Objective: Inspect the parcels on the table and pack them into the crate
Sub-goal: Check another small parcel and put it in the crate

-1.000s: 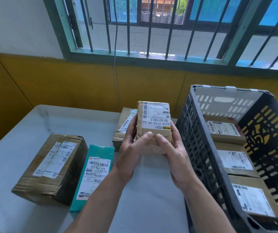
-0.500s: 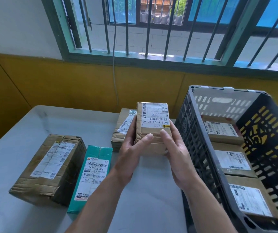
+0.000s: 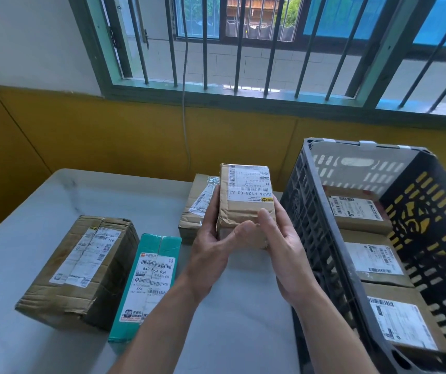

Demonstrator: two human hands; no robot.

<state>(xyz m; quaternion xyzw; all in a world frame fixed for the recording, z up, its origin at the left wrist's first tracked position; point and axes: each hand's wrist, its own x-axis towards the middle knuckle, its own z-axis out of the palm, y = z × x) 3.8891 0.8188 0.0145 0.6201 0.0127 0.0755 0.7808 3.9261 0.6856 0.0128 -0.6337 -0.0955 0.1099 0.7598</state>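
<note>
A small brown parcel (image 3: 246, 203) with a white shipping label is held above the table, label side up. My left hand (image 3: 213, 249) grips its left side and lower edge. My right hand (image 3: 281, 238) grips its right side, thumb on top. The dark plastic crate (image 3: 321, 238) stands at the right and holds three brown labelled parcels (image 3: 373, 259) in a row. On the grey table (image 3: 27, 247) lie a large brown box (image 3: 81, 268), a teal box (image 3: 150, 279) and another brown parcel (image 3: 197, 206) behind my hands.
A yellow wall and a barred window rise behind the table. A thin cable (image 3: 185, 103) hangs down the wall from the window. The table's left and far edges are in view, and the crate fills the right side.
The held parcel stays in both hands and has tilted slightly. My thumbs have shifted on its lower part, the left one sliding toward the bottom edge.
</note>
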